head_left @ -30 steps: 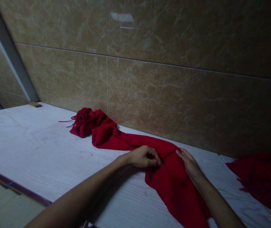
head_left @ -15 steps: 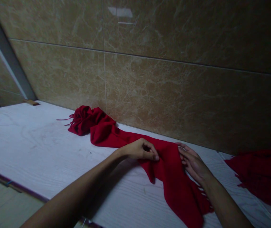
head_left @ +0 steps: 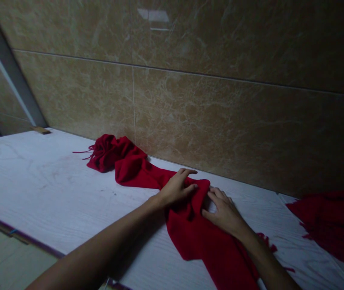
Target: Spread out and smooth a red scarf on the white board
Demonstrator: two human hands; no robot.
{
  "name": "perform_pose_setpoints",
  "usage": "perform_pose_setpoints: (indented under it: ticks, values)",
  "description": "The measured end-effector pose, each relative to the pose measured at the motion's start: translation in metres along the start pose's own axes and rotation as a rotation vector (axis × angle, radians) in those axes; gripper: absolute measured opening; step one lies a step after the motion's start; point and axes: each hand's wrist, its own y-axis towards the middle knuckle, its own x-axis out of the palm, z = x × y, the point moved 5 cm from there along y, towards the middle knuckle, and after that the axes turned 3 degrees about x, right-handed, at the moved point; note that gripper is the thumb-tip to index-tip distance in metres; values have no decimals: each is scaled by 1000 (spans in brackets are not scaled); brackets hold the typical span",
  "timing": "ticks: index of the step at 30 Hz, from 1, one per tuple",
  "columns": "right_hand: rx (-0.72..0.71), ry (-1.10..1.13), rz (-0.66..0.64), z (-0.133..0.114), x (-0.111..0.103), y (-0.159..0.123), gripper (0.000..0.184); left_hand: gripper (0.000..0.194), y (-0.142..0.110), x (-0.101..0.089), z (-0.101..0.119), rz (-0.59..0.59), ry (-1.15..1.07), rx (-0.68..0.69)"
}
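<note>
A red fringed scarf lies rumpled along the white wood-grained tabletop, bent at my hands and running down towards the bottom edge. Its far left end is a bunched heap with thin fringe strands sticking out. My left hand rests on the scarf near the bend, thumb and fingers spread apart. At the bend's right side is my right hand, thumb and fingers apart, fingertips touching the fold. Part of the scarf's fringe shows beyond my right forearm.
Another dark red fringed cloth lies at the right. A brown marbled tile wall rises along the table's back edge. A small brown block sits at the far left corner, by a grey post.
Both hands have shifted: the right moved left with the scarf's bend, and the left hand's fingers spread apart. The scarf's near part now lies further left and its fold is more bunched.
</note>
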Motion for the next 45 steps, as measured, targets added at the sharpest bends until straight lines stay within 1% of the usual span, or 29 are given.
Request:
perform_pose_setpoints:
  ticks: [1,2,3,5,7,8,10,12,14,16,20,21,23,25,26,27,29,31,34,36,38,40,41,42,43,45]
  values:
    - [-15,25,-10,-2,2,0,52,55,-1,2,-2,-13,39,-34]
    - [-34,70,-26,-3,5,-1,59,58,-1,5,-5,-59,64,-78]
    - [-50,125,-41,-3,7,-1,65,54,-2,9,-8,-121,81,-116]
    - [-35,224,-45,-1,8,-1,76,35,-3,18,-13,-250,100,-146]
    - [29,318,-30,3,6,-1,83,20,-4,23,-15,-312,41,-124]
    - [59,383,-32,4,5,-1,84,18,-4,24,-14,-319,-43,-109]
    - [88,555,-49,3,2,-1,80,21,-3,25,-12,-309,-295,-94]
    - [86,725,-44,-1,-1,0,71,25,-3,23,-9,-302,-531,-111]
    - [97,839,-26,-5,-4,1,60,28,-4,23,-7,-331,-651,-146]
    - [140,900,-29,-7,-5,1,54,30,-5,23,-4,-393,-680,-151]
    - [206,977,-67,-3,-4,-1,48,30,-8,27,1,-506,-641,-82]
    - [207,989,-74,-3,-3,-1,47,31,-8,29,1,-520,-639,-71]
    - [212,1006,-69,-1,-4,0,48,34,-8,30,1,-493,-642,-65]
    - [234,1011,-28,1,-6,3,52,32,-5,28,-2,-403,-596,-91]
    - [251,1011,-7,3,-8,4,54,31,-3,25,-6,-345,-539,-103]
    - [268,1011,7,4,-10,5,55,31,-1,21,-9,-285,-456,-105]
    - [292,1013,29,6,-16,7,56,30,3,9,-16,-192,-231,-62]
    - [312,1019,57,11,-22,7,55,33,5,-1,-21,-162,6,-6]
    - [356,1010,114,21,-32,6,54,38,4,-7,-29,-244,296,-2]
    - [367,973,140,30,-37,7,54,43,2,-8,-32,-291,423,-17]
    - [351,873,181,39,-43,9,53,48,1,-8,-33,-302,479,-32]
    - [350,708,204,49,-48,10,53,56,0,-7,-34,-308,476,-58]
    - [371,630,184,55,-50,9,54,61,-1,-7,-35,-319,472,-79]
    - [406,573,135,61,-51,8,57,67,-1,-7,-37,-336,470,-104]
    - [446,548,67,66,-51,6,59,71,-1,-8,-40,-357,469,-132]
    - [513,574,-92,74,-52,-1,63,75,-1,-9,-46,-400,470,-184]
